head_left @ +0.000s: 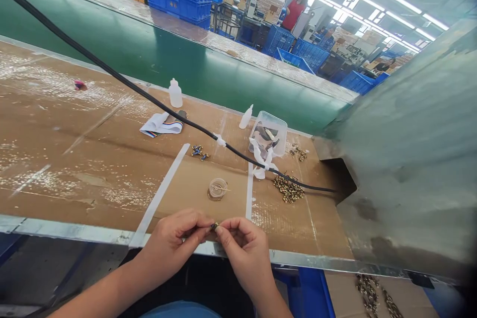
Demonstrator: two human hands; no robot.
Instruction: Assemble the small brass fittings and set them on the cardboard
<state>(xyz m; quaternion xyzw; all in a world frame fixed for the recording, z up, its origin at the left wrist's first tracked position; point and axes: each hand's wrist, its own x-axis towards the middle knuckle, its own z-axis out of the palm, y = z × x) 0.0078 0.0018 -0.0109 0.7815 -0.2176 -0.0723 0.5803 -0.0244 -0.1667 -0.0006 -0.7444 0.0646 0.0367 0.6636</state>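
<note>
Near the front edge of the cardboard-covered bench, my left hand and my right hand meet fingertip to fingertip. Pinched between them is a small dark and brass-coloured metal piece, mostly hidden by the fingers. Just beyond my hands stands a small round clear cup with a thin stick lying across it. Farther off to the left lie several small blue and gold pieces. To the right is a heap of small brass-coloured metal pieces, with a smaller group behind it.
A black cable crosses above the bench. Two white bottles, a folded striped strip and a clear plastic box stand toward the back. Beyond runs a green belt. A metal panel bounds the right.
</note>
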